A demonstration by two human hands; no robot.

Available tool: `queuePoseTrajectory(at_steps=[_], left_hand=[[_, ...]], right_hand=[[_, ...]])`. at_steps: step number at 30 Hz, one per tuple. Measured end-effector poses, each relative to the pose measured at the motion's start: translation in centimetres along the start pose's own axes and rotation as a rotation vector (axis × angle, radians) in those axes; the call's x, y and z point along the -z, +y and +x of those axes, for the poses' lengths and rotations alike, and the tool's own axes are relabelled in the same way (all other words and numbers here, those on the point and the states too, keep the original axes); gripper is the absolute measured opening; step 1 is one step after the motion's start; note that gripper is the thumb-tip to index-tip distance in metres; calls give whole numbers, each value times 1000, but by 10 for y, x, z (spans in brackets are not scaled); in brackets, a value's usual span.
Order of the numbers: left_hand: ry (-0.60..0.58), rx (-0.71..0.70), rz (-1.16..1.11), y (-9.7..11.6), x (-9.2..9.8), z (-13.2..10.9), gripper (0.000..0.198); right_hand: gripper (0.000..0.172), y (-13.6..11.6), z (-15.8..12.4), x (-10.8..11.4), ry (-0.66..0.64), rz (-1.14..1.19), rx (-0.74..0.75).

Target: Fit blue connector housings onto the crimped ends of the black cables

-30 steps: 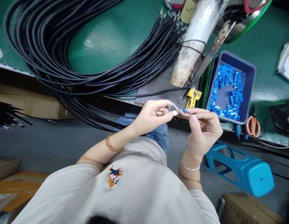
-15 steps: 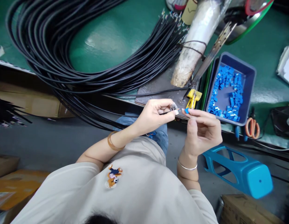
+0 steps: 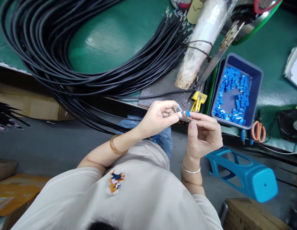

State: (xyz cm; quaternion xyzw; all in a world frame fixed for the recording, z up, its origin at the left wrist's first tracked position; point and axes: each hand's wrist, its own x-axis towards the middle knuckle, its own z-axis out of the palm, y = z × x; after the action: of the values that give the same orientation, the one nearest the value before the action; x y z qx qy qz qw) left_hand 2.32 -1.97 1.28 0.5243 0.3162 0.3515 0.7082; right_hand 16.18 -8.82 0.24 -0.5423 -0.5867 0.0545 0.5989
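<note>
My left hand (image 3: 158, 118) pinches the metal terminal end of a black cable (image 3: 177, 109) just in front of the bench edge. My right hand (image 3: 203, 131) pinches a small blue connector piece (image 3: 187, 113) right against that cable end, fingertips of both hands almost touching. The cable runs back from my left hand into a big looped bundle of black cables (image 3: 67, 64) lying on the green bench (image 3: 119, 35).
A dark blue bin (image 3: 256, 83) of several blue connector pieces stands at the right. Orange-handled scissors (image 3: 258, 130), a yellow clip (image 3: 198, 99) and a plastic-wrapped roll (image 3: 201, 41) lie near it. A blue plastic stool (image 3: 244, 175) lies tipped on the floor; cardboard boxes (image 3: 28, 105) sit under the bench.
My right hand has moved left and slightly up, bringing the blue piece against the cable end held by my left hand. The left hand has barely shifted.
</note>
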Motion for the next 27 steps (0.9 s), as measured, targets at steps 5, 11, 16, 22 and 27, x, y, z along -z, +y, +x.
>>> queuePoseTrajectory(at_steps=[5,11,16,22,27], left_hand=[[22,-20,60,-3,-1,0,19],[10,-34,-3,-5,-1,2,17],[11,9,-84,-2,-1,5,17],[7,-2,-83,1,-1,8,19],[18,-29,-62,2,0,12,22]], right_hand=[[7,2,-1,-2,2,-7,-8],[7,2,-1,-4,18,69,-79],[17,2,-1,-2,68,-4,54],[20,6,-1,-3,24,-164,225],[16,12,3,-4,14,-69,53]])
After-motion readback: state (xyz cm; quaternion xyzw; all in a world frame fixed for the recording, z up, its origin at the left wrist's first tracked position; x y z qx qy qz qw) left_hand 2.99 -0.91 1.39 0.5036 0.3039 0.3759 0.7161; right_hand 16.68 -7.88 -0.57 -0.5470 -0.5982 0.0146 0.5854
